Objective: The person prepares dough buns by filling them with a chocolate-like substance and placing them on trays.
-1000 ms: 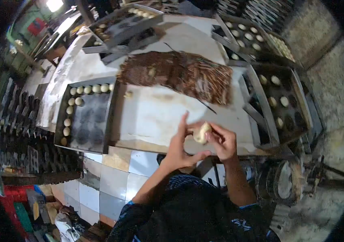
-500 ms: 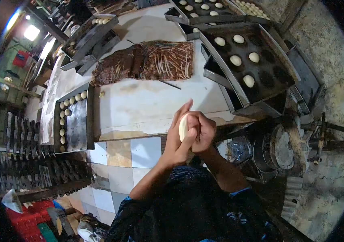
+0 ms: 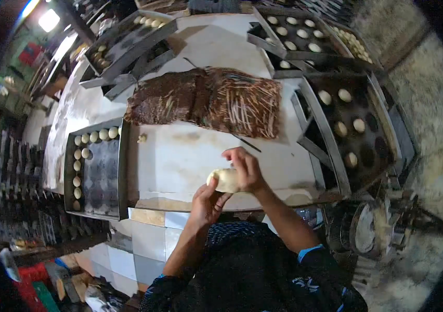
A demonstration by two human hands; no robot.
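Observation:
A pale, smooth, oblong piece of dough (image 3: 224,180) is held up between my hands, over the front edge of the white table (image 3: 180,182). My left hand (image 3: 208,204) grips its left end and underside, with the thumb on the front. My right hand (image 3: 245,170) is closed round its right end, the fingers curled above it. Behind the hands lies a dark brown, sticky-looking slab (image 3: 237,101) with pale streaks. A thin dark stick (image 3: 246,142) rests at its near edge.
At the left stands a metal tray (image 3: 122,177) with dough balls along two sides. Another tray (image 3: 336,136) with several balls sits on stacked trays at the right. More stacked trays (image 3: 133,49) stand at the back left, others (image 3: 304,57) at the back right.
The dough was pressed between my clasped hands; now my hands are farther apart and more of it shows. The view has shifted, so the table and trays sit lower in the frame.

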